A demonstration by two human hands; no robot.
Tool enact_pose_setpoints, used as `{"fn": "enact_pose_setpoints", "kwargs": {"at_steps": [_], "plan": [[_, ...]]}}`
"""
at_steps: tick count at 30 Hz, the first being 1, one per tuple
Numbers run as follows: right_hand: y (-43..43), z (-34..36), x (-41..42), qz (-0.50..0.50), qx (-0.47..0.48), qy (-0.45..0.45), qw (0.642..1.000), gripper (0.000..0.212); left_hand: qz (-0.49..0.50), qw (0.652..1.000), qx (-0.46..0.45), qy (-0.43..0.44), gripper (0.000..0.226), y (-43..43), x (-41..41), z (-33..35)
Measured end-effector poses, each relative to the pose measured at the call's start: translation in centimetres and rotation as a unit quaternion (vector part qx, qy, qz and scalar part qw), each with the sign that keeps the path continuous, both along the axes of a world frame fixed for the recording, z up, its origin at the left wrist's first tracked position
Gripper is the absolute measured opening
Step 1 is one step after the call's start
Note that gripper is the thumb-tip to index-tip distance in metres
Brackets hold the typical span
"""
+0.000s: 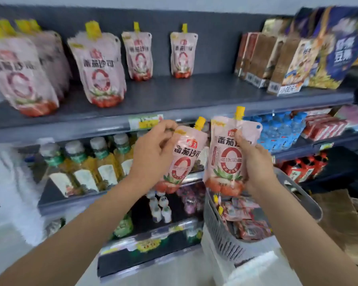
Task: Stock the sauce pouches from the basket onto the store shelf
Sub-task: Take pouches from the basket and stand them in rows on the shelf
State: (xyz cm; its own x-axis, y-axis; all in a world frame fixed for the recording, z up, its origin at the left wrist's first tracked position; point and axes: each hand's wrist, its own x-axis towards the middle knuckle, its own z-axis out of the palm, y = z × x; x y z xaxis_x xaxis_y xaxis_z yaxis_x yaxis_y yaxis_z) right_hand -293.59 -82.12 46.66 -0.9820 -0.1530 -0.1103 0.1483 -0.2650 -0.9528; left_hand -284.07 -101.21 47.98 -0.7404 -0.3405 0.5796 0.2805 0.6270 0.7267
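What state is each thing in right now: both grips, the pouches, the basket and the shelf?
Left grip: holds left pouch, slightly tilted, unshelved.
Right grip: holds right pouch, upright, unshelved.
Basket: contains loose pouches.
Shelf pouches: standing upright.
Top shelf: partly stocked, bare gap mid-right.

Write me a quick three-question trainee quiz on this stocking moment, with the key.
1. True or false: the left hand holds the left pouch and the right hand holds the right pouch.
2. Both held pouches' caps are: A red, B yellow, C blue.
3. Fill in: the spare pouches lie in the grey ____ below the right hand.
Key: 1 true; 2 B; 3 basket.
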Motion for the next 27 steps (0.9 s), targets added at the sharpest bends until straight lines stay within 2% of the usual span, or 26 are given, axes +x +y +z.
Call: {"fn": "enact_pose_setpoints", "kwargs": {"at_steps": [3,6,10,15,19,27], "plan": [[-2.7,2.5,1.4,0.052,-0.035,0.016,0.998,0.029,0.012,0.999,0.032,0.03,0.017,-1.8,1.8,2.9],[-4.8,4.9,1.8,0.101,-0.05,0.026,0.993,0.03,0.019,0.987,0.143,0.075,0.026,-2.8,2.1,5.6],[-7.0,8.0,0.5,0.144,-0.073,0.056,0.985,0.028,0.044,0.964,0.233,0.117,0.02,-4.1,0.5,8.8],[-9.2,10.7,-3.4,0.166,-0.072,0.104,0.978,0.029,0.081,0.954,0.252,0.141,0.013,-5.6,-4.4,11.6],[-10.4,12.3,-7.7,0.175,-0.079,0.114,0.975,0.03,0.104,0.948,0.259,0.151,0.018,-7.0,-9.5,12.9],[-12.5,13.2,-15.4,0.201,-0.083,0.117,0.969,0.034,0.214,0.922,0.297,0.125,0.019,-11.0,-18.6,12.7]]}}
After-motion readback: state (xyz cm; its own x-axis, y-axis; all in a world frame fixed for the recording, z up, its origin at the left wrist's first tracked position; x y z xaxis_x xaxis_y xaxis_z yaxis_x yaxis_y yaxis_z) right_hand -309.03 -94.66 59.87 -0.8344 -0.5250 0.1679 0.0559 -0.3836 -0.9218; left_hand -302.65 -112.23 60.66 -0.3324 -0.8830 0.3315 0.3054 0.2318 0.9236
